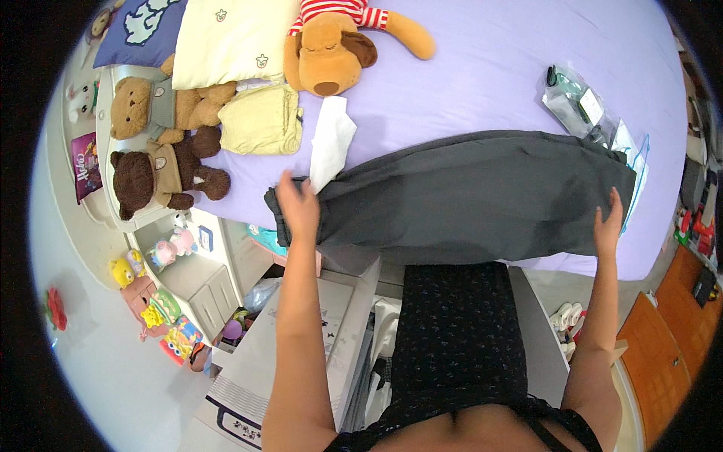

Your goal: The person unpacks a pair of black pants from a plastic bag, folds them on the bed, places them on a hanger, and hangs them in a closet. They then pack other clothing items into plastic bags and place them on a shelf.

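Note:
A dark grey garment (474, 192), a skirt or folded trousers, lies stretched across the near edge of a bed with a lilac sheet (491, 73). Over its gathered left end, the waistband (273, 206), is my left hand (299, 212), slightly blurred with fingers apart. My right hand (609, 226) rests at the garment's right end, its fingers spread and not closed on the cloth. A white cloth or tissue (332, 138) lies beside my left hand, its lower tip near the garment.
A clear plastic packet (582, 101) and a face mask (637, 164) lie beyond the right end. Folded yellow cloth (262, 121), a plush dog (329, 56) and two teddy bears (135, 181) sit left. An open drawer (384, 339) holds clothes below the bed edge.

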A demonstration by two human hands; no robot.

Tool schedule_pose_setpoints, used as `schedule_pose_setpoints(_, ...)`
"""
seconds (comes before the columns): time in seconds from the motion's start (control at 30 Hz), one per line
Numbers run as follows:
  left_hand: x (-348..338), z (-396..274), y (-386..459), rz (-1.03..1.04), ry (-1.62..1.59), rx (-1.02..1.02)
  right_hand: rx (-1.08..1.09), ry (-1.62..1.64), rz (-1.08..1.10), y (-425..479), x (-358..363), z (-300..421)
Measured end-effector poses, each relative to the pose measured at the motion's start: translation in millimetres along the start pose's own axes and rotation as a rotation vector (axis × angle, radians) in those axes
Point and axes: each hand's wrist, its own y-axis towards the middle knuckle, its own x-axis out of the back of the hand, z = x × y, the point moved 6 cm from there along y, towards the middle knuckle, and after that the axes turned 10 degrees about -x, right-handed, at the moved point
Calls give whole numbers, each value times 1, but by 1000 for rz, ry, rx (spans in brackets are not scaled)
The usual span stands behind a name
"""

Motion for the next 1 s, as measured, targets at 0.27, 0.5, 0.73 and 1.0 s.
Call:
schedule_pose_setpoints(0.27, -90, -10, 78, 452, 260, 156, 4, 46, 221, -66, -9, 61)
schedule_pose_setpoints(0.5, -58, -60, 95, 314, 483, -1056, -141, 113, 366, -109, -35, 42)
schedule_pose_setpoints(0.73, -80, -48, 115, 347, 404, -834, 51, 156, 531, -126, -77, 115)
schedule_pose_setpoints(1.0, 2, -5, 34, 519, 284, -692, 468, 88, 660, -130, -149, 252)
